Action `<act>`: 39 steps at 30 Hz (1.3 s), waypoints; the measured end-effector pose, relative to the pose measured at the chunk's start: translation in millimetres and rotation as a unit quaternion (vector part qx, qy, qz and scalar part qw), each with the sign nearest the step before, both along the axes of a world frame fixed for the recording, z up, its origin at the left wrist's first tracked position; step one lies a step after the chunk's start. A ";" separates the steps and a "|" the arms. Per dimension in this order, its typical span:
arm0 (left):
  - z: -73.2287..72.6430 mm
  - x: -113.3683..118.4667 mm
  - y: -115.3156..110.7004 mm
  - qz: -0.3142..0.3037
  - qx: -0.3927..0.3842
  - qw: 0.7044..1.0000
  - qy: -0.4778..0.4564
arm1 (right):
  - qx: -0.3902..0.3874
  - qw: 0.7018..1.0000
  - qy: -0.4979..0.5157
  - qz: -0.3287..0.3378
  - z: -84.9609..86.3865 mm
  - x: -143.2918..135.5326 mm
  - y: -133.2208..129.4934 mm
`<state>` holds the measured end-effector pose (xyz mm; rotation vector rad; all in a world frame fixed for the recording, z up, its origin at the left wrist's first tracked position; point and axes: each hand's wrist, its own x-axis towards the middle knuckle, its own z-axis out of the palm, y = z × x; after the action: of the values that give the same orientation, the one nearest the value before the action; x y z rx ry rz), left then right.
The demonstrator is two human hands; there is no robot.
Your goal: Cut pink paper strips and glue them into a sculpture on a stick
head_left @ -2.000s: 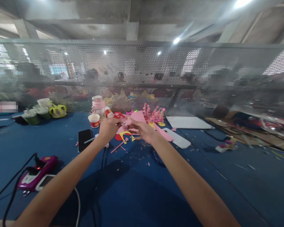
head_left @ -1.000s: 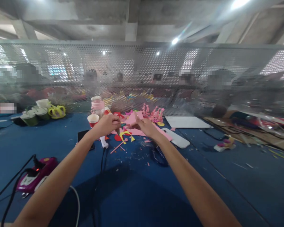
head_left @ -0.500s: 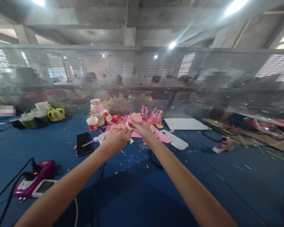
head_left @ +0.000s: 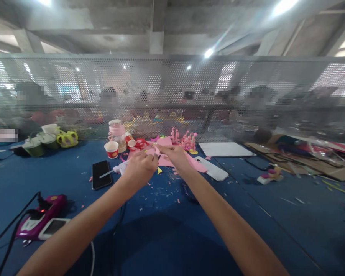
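Observation:
Over a pile of pink sheets [head_left: 199,165] my two hands meet, fingertips almost touching. The fingers of my left hand [head_left: 142,167] are curled into a pinch; a small dark tip shows by them, but what they hold is unclear. My right hand [head_left: 174,158] pinches a small pink piece [head_left: 156,147], partly hidden by the fingers. A white glue gun [head_left: 121,168] lies left of my left hand, beside a black phone [head_left: 101,174]. Behind my right hand stand pink branching figures [head_left: 189,141]. A yellow triangular scrap [head_left: 160,170] lies just below the hands.
Paper cups [head_left: 112,149] and a pink-topped jar [head_left: 117,134] stand behind left. A white phone [head_left: 214,168] and a white board [head_left: 227,149] lie right. A purple power strip [head_left: 41,218] with cables occupies the front left. A perforated screen [head_left: 172,84] closes off the back.
My right hand's fingers have stretched out a little and shifted over the pink piece. My left hand has turned slightly, staying close by. The view has shifted very slightly.

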<state>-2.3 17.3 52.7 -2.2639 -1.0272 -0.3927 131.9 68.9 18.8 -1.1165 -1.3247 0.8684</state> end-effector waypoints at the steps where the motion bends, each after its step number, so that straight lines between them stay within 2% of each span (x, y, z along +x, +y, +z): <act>1: -5.1 4.0 -1.5 0.010 0.002 1.000 -0.009 | -0.002 1.000 0.028 0.005 -0.1 0.4 -0.2; 4: -17.4 10.8 -2.4 0.039 -0.037 0.997 -0.063 | -0.008 0.995 0.094 0.017 -0.3 1.7 0.5; 7: -21.8 9.7 3.7 0.072 -0.113 0.978 -0.160 | -0.016 0.989 0.141 0.029 0.0 2.3 1.9; 9: -20.9 6.7 11.8 0.054 -0.186 0.951 -0.242 | -0.022 0.986 0.160 0.039 0.9 1.8 1.6; 10: -19.9 5.2 16.7 0.012 -0.250 0.927 -0.278 | -0.025 0.985 0.166 0.045 1.6 1.2 0.9; 11: -18.7 3.8 21.7 -0.034 -0.329 0.891 -0.310 | -0.027 0.984 0.170 0.051 2.3 0.5 -0.2; 13: -16.3 1.3 30.7 -0.097 -0.484 0.785 -0.376 | -0.031 0.982 0.174 0.063 3.9 -1.2 -3.0; 16: -11.6 -4.2 37.5 -0.154 -0.585 0.653 -0.455 | -0.034 0.982 0.171 0.078 5.6 -2.6 -6.8; 18: -6.7 -10.1 37.5 -0.189 -0.634 0.592 -0.461 | -0.029 0.982 0.167 0.082 6.1 -2.3 -7.6; 21: -0.6 -18.6 36.3 -0.221 -0.707 0.524 -0.421 | -0.018 0.985 0.158 0.068 6.7 -1.4 -6.7; 22: -0.3 -20.1 36.7 -0.217 -0.707 0.521 -0.427 | -0.015 0.986 0.156 0.064 6.9 -1.3 -6.2; 23: -1.2 -20.5 37.6 -0.208 -0.692 0.532 -0.441 | -0.014 0.986 0.155 0.063 7.1 -1.6 -5.9; 24: -3.1 -19.8 38.8 -0.192 -0.660 0.560 -0.462 | -0.013 0.986 0.155 0.064 7.4 -2.2 -5.8; 27: -11.8 -13.1 41.7 -0.103 -0.533 0.670 -0.506 | -0.008 0.985 0.159 0.067 9.0 -5.3 -7.5; 28: -14.0 -10.4 41.7 -0.085 -0.507 0.684 -0.517 | -0.006 0.984 0.163 0.070 9.9 -6.4 -8.6; 30: -15.7 -6.2 40.3 -0.075 -0.483 0.688 -0.536 | -0.011 0.978 0.184 0.096 12.3 -7.9 -11.1; 33: -12.5 -5.2 37.8 -0.096 -0.481 0.668 -0.560 | -0.049 0.967 0.210 0.133 16.3 -6.7 -12.8; 36: -8.4 -8.8 38.3 -0.107 -0.484 0.656 -0.569 | -0.078 0.969 0.205 0.116 18.1 -2.8 -11.0; 39: -7.3 -10.9 39.5 -0.117 -0.487 0.663 -0.556 | -0.083 0.965 0.220 0.115 16.6 -1.0 -8.4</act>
<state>-13.2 56.9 45.4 -3.0909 -1.8194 -1.9165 131.0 60.6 35.3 -0.8369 -1.0320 1.3347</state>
